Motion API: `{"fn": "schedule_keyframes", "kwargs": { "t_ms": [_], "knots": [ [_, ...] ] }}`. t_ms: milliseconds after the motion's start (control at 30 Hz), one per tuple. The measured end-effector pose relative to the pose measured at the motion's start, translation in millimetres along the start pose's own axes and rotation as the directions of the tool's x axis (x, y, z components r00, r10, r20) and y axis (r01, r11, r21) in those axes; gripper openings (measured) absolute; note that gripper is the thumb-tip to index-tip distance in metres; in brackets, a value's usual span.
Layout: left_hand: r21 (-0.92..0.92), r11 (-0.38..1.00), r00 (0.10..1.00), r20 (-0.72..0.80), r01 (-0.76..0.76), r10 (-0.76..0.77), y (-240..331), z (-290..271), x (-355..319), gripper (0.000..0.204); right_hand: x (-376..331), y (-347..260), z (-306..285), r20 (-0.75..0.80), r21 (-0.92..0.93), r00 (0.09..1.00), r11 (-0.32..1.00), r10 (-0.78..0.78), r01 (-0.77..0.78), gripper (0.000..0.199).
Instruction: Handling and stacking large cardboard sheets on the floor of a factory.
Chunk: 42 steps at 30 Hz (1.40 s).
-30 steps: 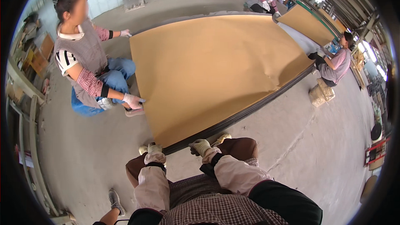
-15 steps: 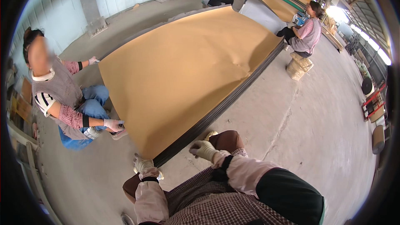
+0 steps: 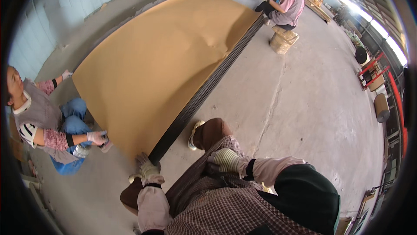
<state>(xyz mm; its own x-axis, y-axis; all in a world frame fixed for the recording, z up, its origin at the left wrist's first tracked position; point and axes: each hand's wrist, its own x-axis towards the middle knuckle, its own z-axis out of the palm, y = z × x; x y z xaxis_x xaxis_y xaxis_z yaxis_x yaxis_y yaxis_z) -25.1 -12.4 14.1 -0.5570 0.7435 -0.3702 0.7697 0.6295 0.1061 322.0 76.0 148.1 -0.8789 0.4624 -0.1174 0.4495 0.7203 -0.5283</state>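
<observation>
Left hand (image 3: 145, 167), in a pale work glove, rests at the near corner of the big tan sheet (image 3: 165, 65), right where the sheet meets the dark stack of boards (image 3: 204, 91) beneath it. Its fingers look curled toward the corner, but whether they actually pinch the sheet cannot be told from this angle. Right hand (image 3: 223, 160), also gloved, lies loosely closed on the person's own lap against the checked apron (image 3: 217, 204), holding nothing and well apart from the sheet.

That tan sheet lies spread over the stack on the concrete floor (image 3: 304, 104), running from the person's feet away toward the far wall. It sits mostly flat, yet a shallow wrinkle shows around the middle toward the far end, and the near corner has not clearly settled flush with the stack's edge.

A co-worker in a grey vest (image 3: 37, 113) crouches at the left edge, one gloved hand (image 3: 96, 137) at the sheet's near-left border and the other reaching out along the far side. Another co-worker in a pink top (image 3: 286, 6) sits at the far right corner beside a small block seat (image 3: 283, 40).

Judging by this, the sheet is already laid over the stack and roughly positioned; what looks left is smoothing the crease and squaring the corners and edges.
</observation>
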Motion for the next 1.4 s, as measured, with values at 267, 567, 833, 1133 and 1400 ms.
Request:
{"fn": "schedule_keyframes", "kwargs": {
  "t_ms": [267,567,833,1133,1400],
  "knots": [
    [0.065,0.998,0.988,0.152,0.005,-0.015,-1.1,4.8,-0.7,0.119,-1.6,-5.2,-0.5,0.023,0.017,1.0,1.0,-0.012,0.012,0.023],
    [-0.062,0.997,0.97,0.243,0.037,-0.021,-6.1,6.2,2.1,0.121,-3.5,-14.4,3.6,0.031,-0.02,0.999,0.999,-0.028,0.028,0.024],
    [-0.07,0.997,0.964,0.267,0.015,0.004,-8.8,-1.0,0.5,0.118,-5.6,-14.8,2.1,0.028,-0.039,0.998,0.997,-0.063,0.065,0.025],
    [-0.065,0.998,0.958,0.288,-0.001,0.02,-10.0,-4.1,-1.4,0.118,-7.3,-13.5,1.5,0.046,0.022,0.999,0.999,-0.028,0.027,0.029],
    [-0.067,0.998,0.953,0.303,0.008,0.012,-13.1,3.6,8.1,0.12,-8.2,-16.0,0.9,0.001,0.011,0.998,0.998,-0.062,0.062,0.028]
  ]
}}
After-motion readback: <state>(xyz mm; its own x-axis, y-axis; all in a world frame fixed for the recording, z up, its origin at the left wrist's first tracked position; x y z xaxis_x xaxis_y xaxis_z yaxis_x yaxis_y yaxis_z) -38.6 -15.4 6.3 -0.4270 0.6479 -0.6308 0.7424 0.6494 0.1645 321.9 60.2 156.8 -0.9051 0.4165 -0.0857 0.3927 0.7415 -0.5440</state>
